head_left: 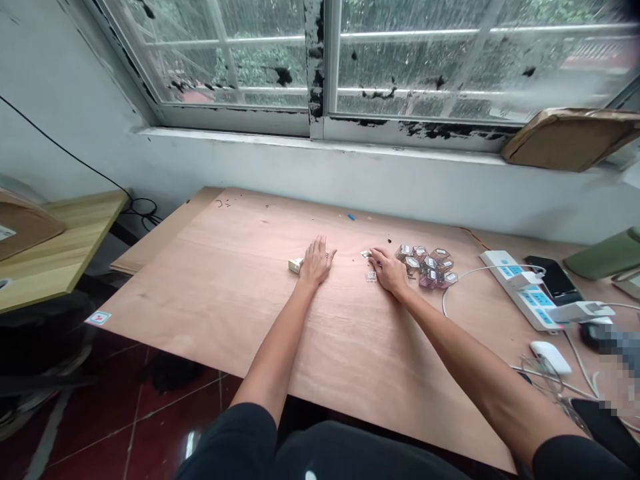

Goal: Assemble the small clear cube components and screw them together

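1. So the person's left hand is palm-down on the pale wooden tabletop, fingers stretched out, grip looking released. Can't tell if anything's under the palm.

2. Just off it at 9 o'clock sits a small, pale yellowish, boxy block, partly by the fingers but not wrapped in them.

3. The right hand has its fingers bent in at a tiny, flat white piece at its 10 o'clock. Can't tell if that grip is actually clenched on it or only touching.

4. A small see-through plastic piece lies at that hand's 9 o'clock, really close to the palm edge.

5. At its 3 o'clock there's a bunch of see-through, many-sided little containers with white labels, packed together. A small blue strip is off at 11 o'clock.

6. Handling-wise, bits this thin probably want fingertips only: a light pinch on the edges, wrist low, no pressing down hard or they could skitter. The right palm's best kept off the see-through piece, elbow wide of the containers. The flat left hand would make a decent steady stop, imo.
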The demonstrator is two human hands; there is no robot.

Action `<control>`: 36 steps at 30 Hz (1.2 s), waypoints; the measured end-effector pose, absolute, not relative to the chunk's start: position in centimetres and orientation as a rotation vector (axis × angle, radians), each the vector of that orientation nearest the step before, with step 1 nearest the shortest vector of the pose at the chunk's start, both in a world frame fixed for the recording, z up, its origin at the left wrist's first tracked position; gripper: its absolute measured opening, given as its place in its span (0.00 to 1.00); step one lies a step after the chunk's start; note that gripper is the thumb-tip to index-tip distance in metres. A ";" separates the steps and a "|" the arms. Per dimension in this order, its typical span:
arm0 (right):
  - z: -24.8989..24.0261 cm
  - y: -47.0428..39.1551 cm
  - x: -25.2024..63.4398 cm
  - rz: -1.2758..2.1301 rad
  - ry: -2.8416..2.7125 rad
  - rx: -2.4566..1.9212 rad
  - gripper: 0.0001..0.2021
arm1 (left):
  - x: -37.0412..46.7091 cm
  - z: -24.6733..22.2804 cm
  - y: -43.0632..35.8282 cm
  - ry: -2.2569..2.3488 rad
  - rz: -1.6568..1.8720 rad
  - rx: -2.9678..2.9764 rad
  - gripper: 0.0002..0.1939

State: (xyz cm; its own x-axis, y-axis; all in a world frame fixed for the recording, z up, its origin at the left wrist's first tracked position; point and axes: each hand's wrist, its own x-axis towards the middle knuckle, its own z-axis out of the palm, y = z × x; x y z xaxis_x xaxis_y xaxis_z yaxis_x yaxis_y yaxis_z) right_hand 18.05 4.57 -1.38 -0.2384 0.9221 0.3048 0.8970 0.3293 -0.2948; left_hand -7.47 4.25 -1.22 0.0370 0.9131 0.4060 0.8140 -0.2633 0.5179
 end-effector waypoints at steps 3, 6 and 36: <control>-1.3 4.7 18.1 0.118 -2.175 -1.564 0.18 | -7.4 -1.3 4.9 1.809 1.036 2.133 0.29; -1.3 4.6 18.1 0.126 -2.151 -1.553 0.17 | -7.5 -1.2 5.1 1.849 1.054 2.100 0.28; -1.9 4.4 19.3 0.214 -2.091 -1.495 0.16 | -8.0 0.4 4.4 1.957 0.934 2.048 0.15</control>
State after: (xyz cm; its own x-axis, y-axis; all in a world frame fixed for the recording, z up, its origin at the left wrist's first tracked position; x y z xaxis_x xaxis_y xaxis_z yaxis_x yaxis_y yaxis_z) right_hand 19.34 4.45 -1.91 -0.2259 0.9116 0.3435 0.8229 0.3673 -0.4336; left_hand -8.02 4.35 0.43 -0.0506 0.9447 0.3240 0.8460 -0.1319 0.5166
